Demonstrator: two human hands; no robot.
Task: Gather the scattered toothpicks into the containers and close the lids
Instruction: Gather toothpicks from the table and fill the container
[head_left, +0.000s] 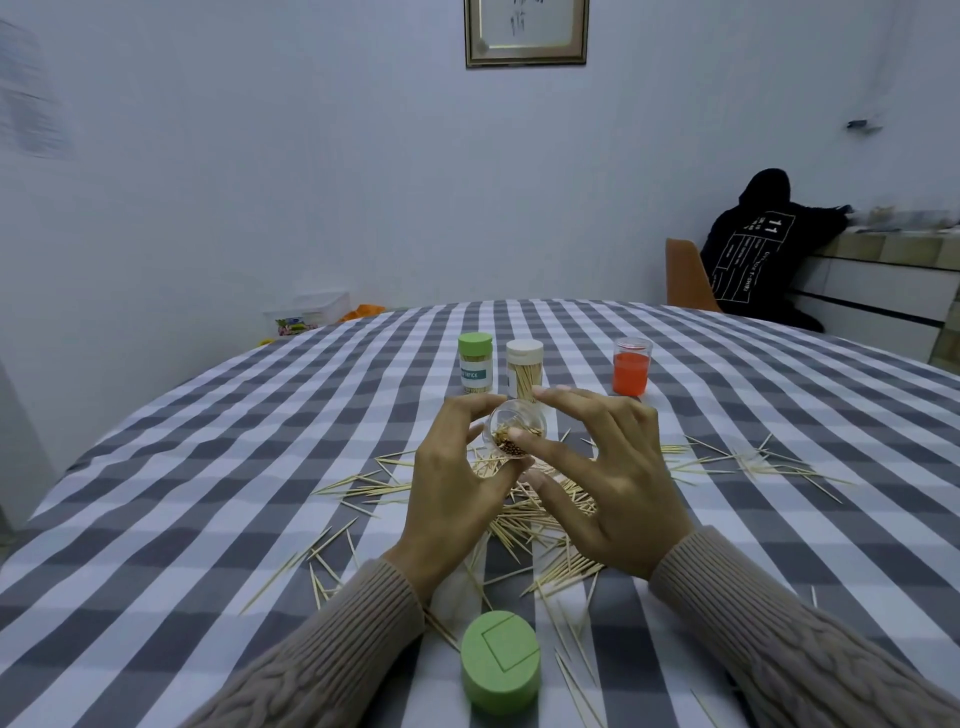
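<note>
Both arms wear long beige knitted sleeves. A chunky cable pattern runs along them, ending in ribbed cuffs at the wrists. The hands are bare.

A: Where does the camera sit?

B: On the person's head, looking forward and down over a checked table. There is only this one view, so nothing overlaps with another.

A: How close is it?

B: Close. Both sleeves enter from the bottom edge, and the left hand and right hand meet mid-frame around a clear jar.

A: And past that grip?

B: The wide lens bends the far table edge and takes in the wall beyond.
</note>
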